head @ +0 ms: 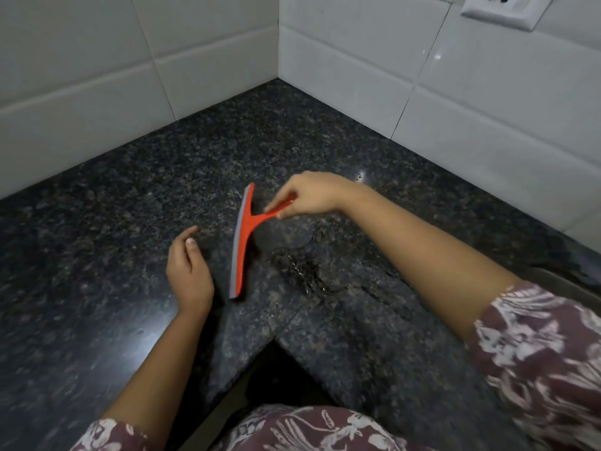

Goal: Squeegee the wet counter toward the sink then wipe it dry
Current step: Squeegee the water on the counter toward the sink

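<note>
dark speckled granite counter [97,255] bears a red squeegee [242,245], blade down, and a water puddle [302,271] beside it.

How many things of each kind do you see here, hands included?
Bare hands: 2, the left hand and the right hand
Red plastic squeegee with grey blade: 1
White wall socket: 1
Total: 4

The squeegee [242,240] is bright orange-red with a grey blade edge. The counter [136,196] is black granite flecked with grey-brown, and the wall tiles [81,60] are white. The sleeves [536,349] are maroon with a white floral print.
</note>
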